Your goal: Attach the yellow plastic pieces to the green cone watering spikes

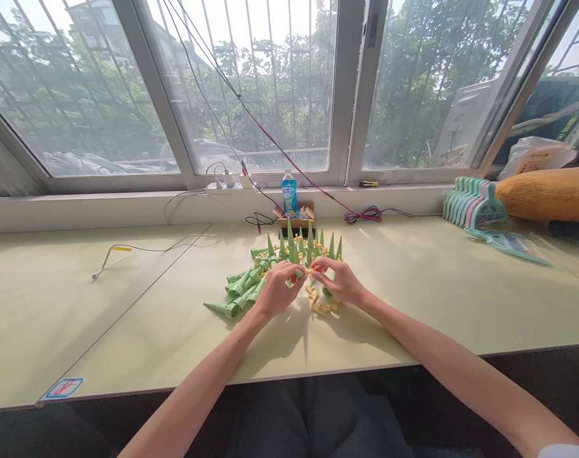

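Cream tabletop bearing green cones stretches below grey-framed windows.

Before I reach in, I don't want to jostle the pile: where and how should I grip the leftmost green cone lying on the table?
I'd pinch the leftmost green cone midway along its taper, coming from above and the left. It lies on its side, narrow tip pointing left over open tabletop, while its wider end sits close to other green cones.
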`<state>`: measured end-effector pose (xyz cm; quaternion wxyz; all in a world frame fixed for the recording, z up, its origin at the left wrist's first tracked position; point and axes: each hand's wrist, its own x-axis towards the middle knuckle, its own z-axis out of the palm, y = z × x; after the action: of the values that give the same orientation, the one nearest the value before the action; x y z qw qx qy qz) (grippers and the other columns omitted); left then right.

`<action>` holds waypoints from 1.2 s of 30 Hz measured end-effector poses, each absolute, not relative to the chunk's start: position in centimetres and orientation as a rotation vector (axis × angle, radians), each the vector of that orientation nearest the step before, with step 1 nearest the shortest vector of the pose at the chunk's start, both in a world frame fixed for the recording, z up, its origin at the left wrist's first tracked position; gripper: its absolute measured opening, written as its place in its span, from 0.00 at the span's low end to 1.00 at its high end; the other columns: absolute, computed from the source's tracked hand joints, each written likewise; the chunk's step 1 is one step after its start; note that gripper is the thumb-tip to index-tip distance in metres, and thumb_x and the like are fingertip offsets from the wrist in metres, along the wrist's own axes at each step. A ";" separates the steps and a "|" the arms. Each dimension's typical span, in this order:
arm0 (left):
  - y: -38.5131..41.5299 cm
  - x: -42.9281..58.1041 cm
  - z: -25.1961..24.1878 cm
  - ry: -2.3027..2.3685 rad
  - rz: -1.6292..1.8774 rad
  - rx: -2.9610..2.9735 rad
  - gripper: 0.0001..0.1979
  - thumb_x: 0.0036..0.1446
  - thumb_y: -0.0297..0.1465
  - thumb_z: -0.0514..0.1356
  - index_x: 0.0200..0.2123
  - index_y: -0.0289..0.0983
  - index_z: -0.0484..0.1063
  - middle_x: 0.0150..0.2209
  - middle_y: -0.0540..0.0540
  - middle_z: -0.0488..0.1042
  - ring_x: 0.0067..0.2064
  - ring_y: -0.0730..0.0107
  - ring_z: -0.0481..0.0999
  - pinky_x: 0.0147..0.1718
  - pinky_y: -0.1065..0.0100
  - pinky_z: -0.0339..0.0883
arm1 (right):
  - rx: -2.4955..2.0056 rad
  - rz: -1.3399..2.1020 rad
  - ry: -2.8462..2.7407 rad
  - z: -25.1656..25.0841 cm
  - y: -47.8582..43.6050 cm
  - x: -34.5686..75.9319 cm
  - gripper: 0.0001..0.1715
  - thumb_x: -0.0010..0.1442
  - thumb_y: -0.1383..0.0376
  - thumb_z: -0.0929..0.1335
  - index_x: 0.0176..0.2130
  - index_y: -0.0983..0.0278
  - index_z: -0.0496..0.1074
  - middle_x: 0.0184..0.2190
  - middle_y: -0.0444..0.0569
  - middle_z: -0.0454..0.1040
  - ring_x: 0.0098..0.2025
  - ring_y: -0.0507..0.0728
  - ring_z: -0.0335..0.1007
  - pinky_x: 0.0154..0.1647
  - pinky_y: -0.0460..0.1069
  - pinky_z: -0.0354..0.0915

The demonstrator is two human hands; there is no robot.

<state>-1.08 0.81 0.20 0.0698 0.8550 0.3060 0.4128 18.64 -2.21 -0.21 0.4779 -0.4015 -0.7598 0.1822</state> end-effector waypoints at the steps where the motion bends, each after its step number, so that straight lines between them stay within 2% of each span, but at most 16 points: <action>1: 0.8 -1.1 0.2 0.920 1.238 2.574 0.03 0.58 0.28 0.61 0.35 0.39 0.76 0.29 0.50 0.75 0.30 0.70 0.71 0.33 0.67 0.67 | -0.975 0.446 -1.858 -0.2 -2.2 18.6 0.11 0.64 0.58 0.66 0.41 0.62 0.73 0.33 0.48 0.78 0.36 0.56 0.74 0.41 0.50 0.68; 9: 0.8 -1.1 0.1 0.912 1.220 2.580 0.04 0.59 0.31 0.61 0.35 0.39 0.76 0.29 0.49 0.75 0.29 0.70 0.71 0.34 0.66 0.67 | -1.028 0.402 -1.887 -0.2 -2.1 18.6 0.17 0.67 0.57 0.63 0.33 0.63 0.74 0.26 0.46 0.75 0.30 0.54 0.71 0.36 0.49 0.66; 16: 0.9 -1.1 0.0 0.915 1.243 2.588 0.03 0.59 0.30 0.61 0.35 0.40 0.76 0.28 0.50 0.75 0.29 0.70 0.71 0.35 0.65 0.67 | -0.987 0.433 -1.865 -0.3 -2.1 18.7 0.11 0.64 0.58 0.66 0.41 0.62 0.74 0.34 0.48 0.78 0.37 0.56 0.74 0.41 0.51 0.68; 25: 0.9 -1.1 0.0 0.920 1.234 2.600 0.04 0.59 0.31 0.61 0.35 0.39 0.75 0.27 0.50 0.74 0.29 0.70 0.71 0.35 0.65 0.67 | -1.035 0.396 -1.891 -0.3 -2.1 18.5 0.15 0.67 0.58 0.64 0.34 0.63 0.74 0.28 0.47 0.76 0.31 0.54 0.71 0.36 0.49 0.66; 31: 0.8 -1.1 0.2 0.916 1.248 2.605 0.03 0.58 0.29 0.61 0.35 0.39 0.76 0.26 0.50 0.73 0.28 0.70 0.71 0.34 0.66 0.67 | -0.985 0.439 -1.872 -0.2 -2.2 18.6 0.11 0.65 0.58 0.66 0.40 0.62 0.74 0.33 0.48 0.78 0.36 0.56 0.74 0.40 0.50 0.68; 36: 0.8 -1.1 0.2 0.897 1.241 2.608 0.04 0.59 0.30 0.60 0.34 0.39 0.76 0.26 0.50 0.73 0.28 0.70 0.70 0.33 0.67 0.67 | -1.002 0.412 -1.881 -0.2 -2.2 18.5 0.12 0.65 0.58 0.65 0.37 0.62 0.74 0.32 0.48 0.77 0.34 0.56 0.73 0.38 0.50 0.67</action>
<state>-1.07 0.78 0.23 0.0586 0.8608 0.2963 0.4096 18.52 -2.17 -0.18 0.4666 -0.4083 -0.7665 0.1678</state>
